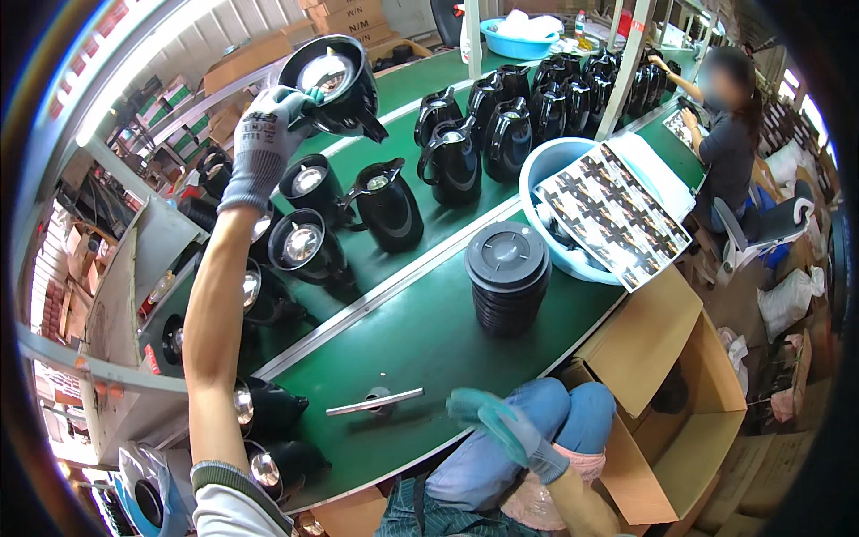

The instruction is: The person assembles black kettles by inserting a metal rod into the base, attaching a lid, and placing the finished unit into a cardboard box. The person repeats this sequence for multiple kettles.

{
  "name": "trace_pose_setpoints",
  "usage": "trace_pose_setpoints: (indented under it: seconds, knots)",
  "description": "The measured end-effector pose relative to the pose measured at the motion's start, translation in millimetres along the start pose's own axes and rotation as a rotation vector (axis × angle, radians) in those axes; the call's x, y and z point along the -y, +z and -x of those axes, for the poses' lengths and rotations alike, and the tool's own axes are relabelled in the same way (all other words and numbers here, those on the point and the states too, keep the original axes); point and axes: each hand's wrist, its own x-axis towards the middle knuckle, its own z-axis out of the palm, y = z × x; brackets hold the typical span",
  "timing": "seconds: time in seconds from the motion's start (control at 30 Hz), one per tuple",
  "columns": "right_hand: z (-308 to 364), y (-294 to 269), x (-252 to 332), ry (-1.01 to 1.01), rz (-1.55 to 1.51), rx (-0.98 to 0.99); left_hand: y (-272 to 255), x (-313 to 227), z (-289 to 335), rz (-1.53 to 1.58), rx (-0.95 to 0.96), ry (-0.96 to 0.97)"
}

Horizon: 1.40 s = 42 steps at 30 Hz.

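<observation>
My left hand (276, 121), in a grey knit glove, is raised at the upper left and closed around the handle side of a black jug (356, 109). The jug tilts so that its mouth and shiny silver inside face me; its spout points down to the right. My right hand (506, 425), in a grey and green glove, hovers over my lap beside the table edge, fingers stretched out and holding nothing. Near it, a metal bar on a small round base (376, 402) sits on the green table (429, 358). A stack of round black plastic parts (507, 286) stands farther back.
Several black jugs (385, 210) line the green surface, some without tops. A blue basin (537, 170) carries a printed sheet (613, 215). At my right is an open cardboard box (707, 430). A co-worker (729, 125) sits at the far right, beyond a metal post (626, 67).
</observation>
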Motion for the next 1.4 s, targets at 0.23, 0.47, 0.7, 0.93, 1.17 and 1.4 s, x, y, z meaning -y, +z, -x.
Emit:
trace_pose_setpoints:
  seconds: [0.23, 0.47, 0.7, 0.93, 1.17, 1.4]
  knots:
    - [-20.8, 140.2, 150.1, -1.073, 1.689, -0.269, -166.4, -150.5, 68.9, 0.131, 0.275, 0.07]
    - [22.4, 139.5, 97.5, -0.84, 2.033, -0.185, -212.2, -244.2, 163.1, 0.469, 0.424, 0.126]
    - [70.4, 107.3, 78.2, -0.792, 1.314, -0.191, -142.6, -245.4, 341.5, 1.097, 0.223, -1.204]
    - [43.3, 100.0, 60.5, -0.714, 1.17, 0.06, -47.1, -286.1, 415.3, 1.593, 0.553, -0.966]
    - [-55.8, 87.9, 162.9, -0.805, 1.742, -0.275, -26.1, -278.8, 420.0, 2.061, 0.363, -1.475]
    - [-148.8, 43.5, 205.0, -0.039, 2.322, -0.526, -19.6, -285.3, 407.5, 2.173, 0.407, -1.525]
